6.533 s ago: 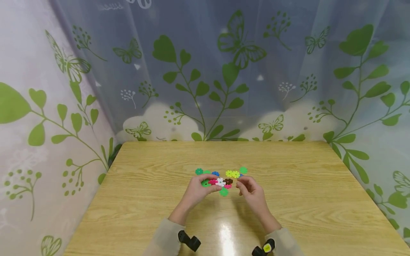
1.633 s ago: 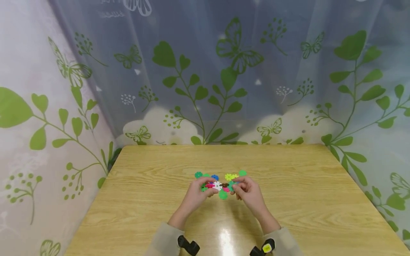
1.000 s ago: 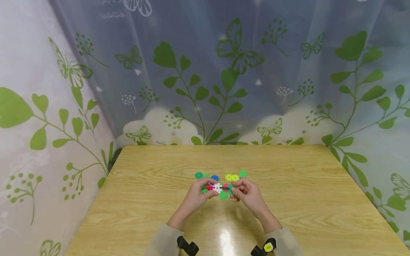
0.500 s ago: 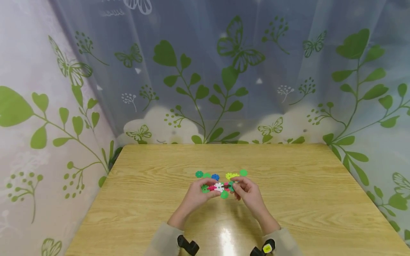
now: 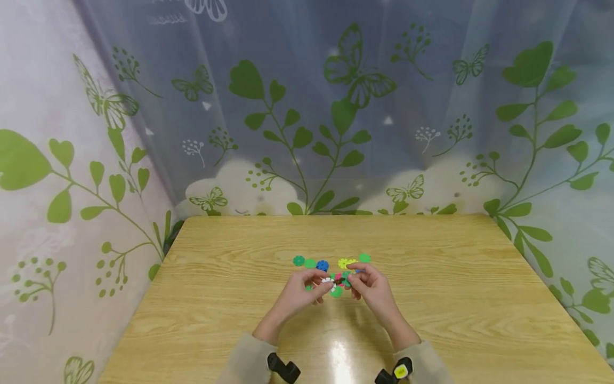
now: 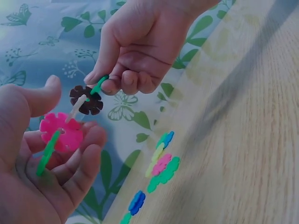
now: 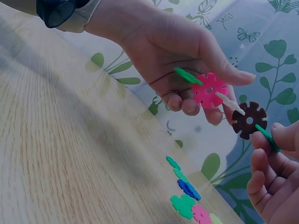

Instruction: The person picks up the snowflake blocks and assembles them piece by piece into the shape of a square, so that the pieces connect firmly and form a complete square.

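A chain of slotted plastic flower discs spans both hands in the air. In the left wrist view it runs from a green disc (image 6: 47, 153) through a pink disc (image 6: 70, 134), a white disc (image 6: 76, 108) and a brown disc (image 6: 88, 103) to another green disc (image 6: 99, 85). My right hand (image 5: 376, 292) pinches that last green disc, which meets the brown one's rim. My left hand (image 5: 301, 292) has its fingers curled behind the pink and first green discs. Its thumb stands apart from the pink disc in the left wrist view.
Loose flower discs lie on the wooden table (image 5: 431, 266) just beyond my hands: a dark green disc (image 5: 299, 261), a blue disc (image 5: 322, 265), yellow discs (image 5: 344, 263) and a light green disc (image 5: 365, 258). A patterned curtain (image 5: 268, 133) hangs behind the table.
Since the earliest frame, a green disc has come into my right hand and onto the brown disc. Lately my left hand has shifted right along the chain, covering the pink disc.
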Demonstrator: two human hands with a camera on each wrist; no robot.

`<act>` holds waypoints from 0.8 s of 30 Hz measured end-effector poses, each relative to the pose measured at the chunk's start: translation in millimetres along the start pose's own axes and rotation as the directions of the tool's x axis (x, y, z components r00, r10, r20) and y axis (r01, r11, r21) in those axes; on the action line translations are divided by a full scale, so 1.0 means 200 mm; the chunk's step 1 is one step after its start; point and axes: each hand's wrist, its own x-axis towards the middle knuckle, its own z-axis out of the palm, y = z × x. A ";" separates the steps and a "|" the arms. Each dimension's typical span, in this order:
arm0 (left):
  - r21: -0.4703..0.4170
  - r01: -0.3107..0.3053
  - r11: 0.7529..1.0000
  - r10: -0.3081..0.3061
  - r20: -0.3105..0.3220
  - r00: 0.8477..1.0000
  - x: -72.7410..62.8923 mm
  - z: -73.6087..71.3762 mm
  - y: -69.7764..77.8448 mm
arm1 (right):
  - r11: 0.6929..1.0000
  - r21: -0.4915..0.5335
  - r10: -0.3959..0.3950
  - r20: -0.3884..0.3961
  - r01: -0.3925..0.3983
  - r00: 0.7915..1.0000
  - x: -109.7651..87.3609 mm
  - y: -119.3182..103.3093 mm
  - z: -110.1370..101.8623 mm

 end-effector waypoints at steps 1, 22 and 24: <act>-0.010 -0.001 1.000 0.001 0.015 1.000 0.00 0.00 0.01 | 1.000 -0.003 0.003 -0.001 -0.003 1.000 0.00 0.00 0.00; -0.106 0.076 0.991 -0.063 0.122 0.991 -0.01 0.04 0.00 | 0.998 -0.034 0.049 0.066 -0.047 0.997 -0.01 0.01 0.04; -0.126 0.081 0.989 -0.063 0.139 0.988 -0.01 0.04 0.01 | 0.997 -0.042 0.062 0.057 -0.059 0.996 -0.01 0.02 0.04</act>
